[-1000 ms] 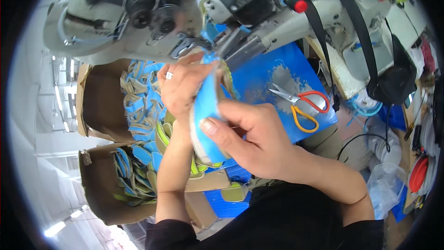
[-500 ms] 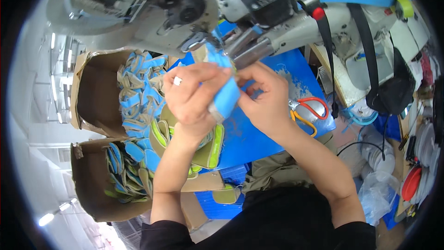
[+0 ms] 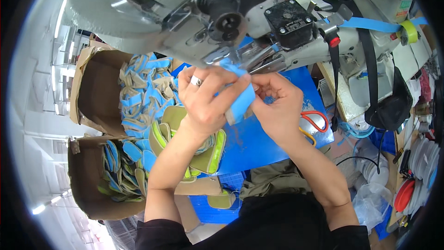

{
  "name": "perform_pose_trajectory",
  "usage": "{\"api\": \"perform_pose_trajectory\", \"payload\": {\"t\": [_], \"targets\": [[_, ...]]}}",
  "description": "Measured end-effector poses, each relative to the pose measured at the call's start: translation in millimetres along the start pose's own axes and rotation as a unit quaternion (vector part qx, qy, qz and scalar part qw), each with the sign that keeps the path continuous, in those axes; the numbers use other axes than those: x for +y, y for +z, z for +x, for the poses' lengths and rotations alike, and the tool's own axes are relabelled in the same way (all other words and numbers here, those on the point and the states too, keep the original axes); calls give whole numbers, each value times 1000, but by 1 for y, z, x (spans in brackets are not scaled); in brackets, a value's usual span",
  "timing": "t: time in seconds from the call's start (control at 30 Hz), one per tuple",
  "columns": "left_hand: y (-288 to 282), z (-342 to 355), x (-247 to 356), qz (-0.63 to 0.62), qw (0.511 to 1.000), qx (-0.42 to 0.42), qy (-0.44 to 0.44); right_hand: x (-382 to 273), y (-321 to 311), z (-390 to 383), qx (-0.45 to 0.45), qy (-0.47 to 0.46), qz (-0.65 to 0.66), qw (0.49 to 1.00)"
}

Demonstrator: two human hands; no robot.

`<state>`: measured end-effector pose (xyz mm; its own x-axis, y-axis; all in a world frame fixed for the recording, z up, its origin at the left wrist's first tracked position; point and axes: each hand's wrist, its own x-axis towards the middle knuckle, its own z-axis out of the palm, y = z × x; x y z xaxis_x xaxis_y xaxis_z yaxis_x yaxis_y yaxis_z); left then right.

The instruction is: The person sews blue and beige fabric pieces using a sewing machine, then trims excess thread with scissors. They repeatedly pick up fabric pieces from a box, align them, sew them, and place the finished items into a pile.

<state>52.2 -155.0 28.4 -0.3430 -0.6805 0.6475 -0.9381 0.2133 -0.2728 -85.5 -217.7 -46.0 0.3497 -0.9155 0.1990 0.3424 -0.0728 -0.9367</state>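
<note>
A blue and beige fabric piece [image 3: 241,104] lies between my two hands, its far end under the head of a grey sewing machine [image 3: 152,37]. My left hand [image 3: 207,93], with a ring on one finger, is closed on the piece from the left. On its right edge, my right hand [image 3: 277,104] pinches it between thumb and fingertips. The needle area is partly hidden by my fingers and the machine head. Beside my right wrist lie scissors [image 3: 315,119] with red and orange handles, partly covered by my forearm.
Left of the blue table [image 3: 236,146] stand two cardboard boxes [image 3: 99,95], with blue and beige pieces [image 3: 150,85] heaped by the far one. Olive pieces with lime edging [image 3: 210,157] lie near my left forearm. Blue tape [image 3: 370,24] runs along the machine arm; a black strap [image 3: 367,60] hangs at right.
Both hands and the fabric piece have shifted slightly right in the picture. The view of the machine has also shifted, and my right forearm now covers more of the scissors.
</note>
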Motion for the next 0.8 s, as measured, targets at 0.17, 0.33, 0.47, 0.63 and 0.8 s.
{"api": "perform_pose_trajectory", "payload": {"t": [0.17,0.33,0.47,0.63,0.8], "targets": [[4,-3,-4,-72,996,45,9,0,-2,2,5,-81,-41,996],[6,-17,0,-236,961,50,-133,9,-8,-2,-6,-161,-102,982],[8,-18,3,-213,970,53,-109,17,-7,-7,1,-169,-110,979],[4,-11,6,-68,997,34,30,13,-7,-4,-11,-133,-100,986],[3,-10,7,-45,998,28,30,14,-9,-3,-13,-112,-105,988]]}}
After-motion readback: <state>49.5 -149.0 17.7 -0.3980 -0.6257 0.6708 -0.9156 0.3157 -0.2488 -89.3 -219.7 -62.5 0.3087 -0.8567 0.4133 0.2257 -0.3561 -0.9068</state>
